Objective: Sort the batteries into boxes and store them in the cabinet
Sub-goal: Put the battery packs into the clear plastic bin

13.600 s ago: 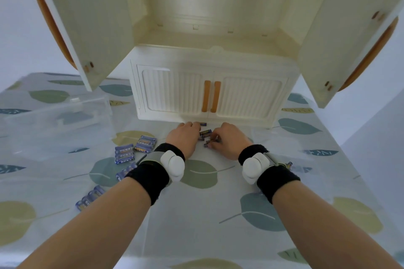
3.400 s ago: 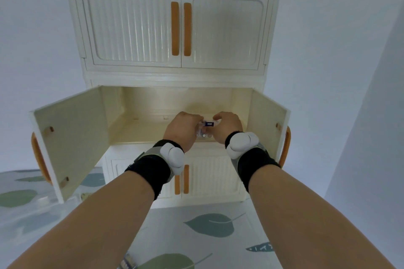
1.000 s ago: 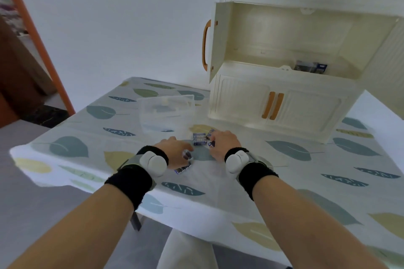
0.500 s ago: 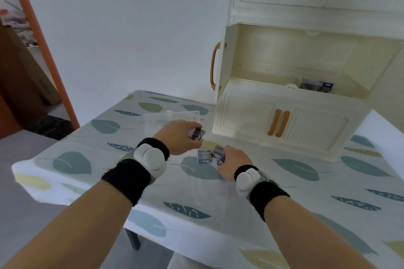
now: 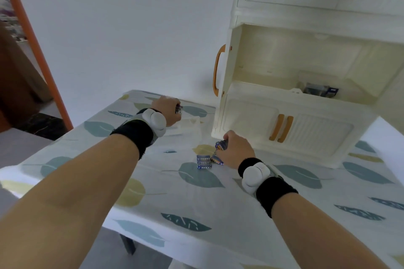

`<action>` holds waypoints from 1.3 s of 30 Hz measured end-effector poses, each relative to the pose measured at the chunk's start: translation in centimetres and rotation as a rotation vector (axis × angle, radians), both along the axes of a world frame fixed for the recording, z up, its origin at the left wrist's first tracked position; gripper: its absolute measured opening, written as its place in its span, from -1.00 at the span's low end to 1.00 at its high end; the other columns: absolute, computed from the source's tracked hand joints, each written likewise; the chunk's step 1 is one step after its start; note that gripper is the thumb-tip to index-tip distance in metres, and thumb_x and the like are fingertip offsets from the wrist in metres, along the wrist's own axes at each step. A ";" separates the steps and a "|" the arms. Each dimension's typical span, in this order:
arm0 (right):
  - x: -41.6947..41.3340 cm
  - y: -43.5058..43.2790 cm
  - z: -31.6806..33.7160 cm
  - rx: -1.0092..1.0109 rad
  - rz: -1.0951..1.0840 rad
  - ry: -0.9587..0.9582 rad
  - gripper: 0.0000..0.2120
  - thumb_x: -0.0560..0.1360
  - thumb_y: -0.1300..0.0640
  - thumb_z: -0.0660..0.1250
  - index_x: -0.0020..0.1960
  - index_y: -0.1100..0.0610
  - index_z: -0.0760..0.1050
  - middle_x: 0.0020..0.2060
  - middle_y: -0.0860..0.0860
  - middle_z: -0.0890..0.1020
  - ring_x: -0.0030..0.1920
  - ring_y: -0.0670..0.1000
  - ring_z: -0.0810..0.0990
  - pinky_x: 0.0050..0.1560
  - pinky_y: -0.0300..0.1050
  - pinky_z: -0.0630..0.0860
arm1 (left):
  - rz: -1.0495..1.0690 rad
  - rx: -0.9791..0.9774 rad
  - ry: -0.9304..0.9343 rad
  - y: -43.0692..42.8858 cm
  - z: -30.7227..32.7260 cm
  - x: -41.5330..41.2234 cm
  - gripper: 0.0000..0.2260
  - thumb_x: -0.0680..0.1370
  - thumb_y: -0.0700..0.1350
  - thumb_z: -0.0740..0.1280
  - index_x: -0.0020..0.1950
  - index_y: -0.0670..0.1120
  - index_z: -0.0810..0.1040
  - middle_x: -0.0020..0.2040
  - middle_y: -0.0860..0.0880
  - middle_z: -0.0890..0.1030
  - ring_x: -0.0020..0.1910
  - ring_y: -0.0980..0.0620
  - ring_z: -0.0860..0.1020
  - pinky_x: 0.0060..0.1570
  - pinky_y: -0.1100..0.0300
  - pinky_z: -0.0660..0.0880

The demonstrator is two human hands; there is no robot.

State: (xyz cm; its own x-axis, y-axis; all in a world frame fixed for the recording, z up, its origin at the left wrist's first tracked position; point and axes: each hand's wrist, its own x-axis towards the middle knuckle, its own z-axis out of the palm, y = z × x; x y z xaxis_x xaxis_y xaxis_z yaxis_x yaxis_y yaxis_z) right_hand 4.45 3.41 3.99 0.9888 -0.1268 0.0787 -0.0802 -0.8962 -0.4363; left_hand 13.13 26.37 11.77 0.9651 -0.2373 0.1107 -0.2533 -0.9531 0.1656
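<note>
Leaf-print table [image 5: 196, 194], left hand [image 5: 167, 110] grip closed on batteries [image 5: 178, 109], right hand [image 5: 237, 152] grip around battery pack [image 5: 221, 144], print unreadable

Home: leaf-print tablecloth [image 5: 196, 181], cream cabinet [image 5: 284, 116]

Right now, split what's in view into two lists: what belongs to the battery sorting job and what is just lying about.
Part of the job:
- battery packs on the table
- batteries in the left hand
- batteries under the right hand
- clear plastic box
- box already on the open cabinet shelf
- cabinet

Just there:
- leaf-print tablecloth
- orange door frame
</note>
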 end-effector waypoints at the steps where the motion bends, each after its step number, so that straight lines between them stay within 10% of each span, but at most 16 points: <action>1: 0.3 0.4 0.6 0.033 -0.003 -0.045 -0.60 0.40 -0.02 0.39 0.18 0.06 0.40 -0.01 0.06 0.61 -0.03 0.12 0.58 0.01 -0.02 0.55 | -0.006 -0.011 0.030 0.2 0.2 -0.2 -0.66 0.56 -0.04 0.30 0.29 -0.15 0.49 0.21 -0.15 0.57 0.16 -0.18 0.53 0.11 -0.01 0.52; 5: 0.8 3.2 3.1 0.252 0.033 -0.209 -0.61 0.41 -0.03 0.39 0.17 0.04 0.40 -0.06 0.00 0.63 -0.07 0.08 0.60 -0.03 -0.03 0.56 | 0.025 -0.281 0.358 1.4 0.1 -1.9 -0.70 0.51 -0.02 0.37 0.21 -0.04 0.53 0.07 -0.06 0.62 -0.19 -0.01 0.70 -0.23 0.13 0.67; 14: 0.7 10.1 3.6 0.242 0.322 -0.152 -0.56 0.39 -0.04 0.43 0.22 0.00 0.41 -0.05 -0.02 0.61 -0.10 0.01 0.58 -0.12 -0.19 0.45 | 0.088 -0.601 0.817 3.3 -4.1 -7.4 -0.68 0.48 -0.06 0.48 0.21 -0.02 0.56 0.01 -0.07 0.56 -0.16 0.00 0.55 -0.11 0.14 0.64; 21: 0.1 11.2 1.8 -0.001 0.326 0.091 -0.60 0.33 -0.01 0.46 0.12 0.04 0.46 -0.08 -0.01 0.58 -0.10 0.04 0.55 -0.17 -0.12 0.46 | 0.146 -0.075 0.493 4.6 -5.7 -8.9 -0.79 0.57 -0.02 0.23 -0.19 -0.10 0.44 -0.25 -0.07 0.51 -0.32 -0.05 0.49 -0.30 0.18 0.50; 31: 0.5 12.0 2.0 -0.086 0.326 0.155 -0.56 0.35 -0.10 0.50 0.11 0.10 0.54 -0.02 0.01 0.63 -0.07 0.04 0.58 -0.12 -0.13 0.51 | 0.319 0.112 -0.201 4.7 -6.4 -9.4 -0.70 0.51 0.06 0.34 0.16 -0.06 0.52 0.18 -0.20 0.42 0.18 -0.23 0.38 0.13 -0.07 0.45; 39: 0.9 8.1 1.7 0.279 0.154 -0.146 -0.85 0.49 -0.01 0.38 -0.03 0.06 0.59 -0.13 -0.04 0.67 -0.07 0.02 0.64 -0.07 -0.17 0.51 | 0.534 -0.115 0.045 5.9 -7.8 -10.4 -0.55 0.50 -0.22 0.31 0.36 -0.08 0.29 0.37 -0.24 0.13 0.24 -0.31 0.29 0.14 -0.09 0.43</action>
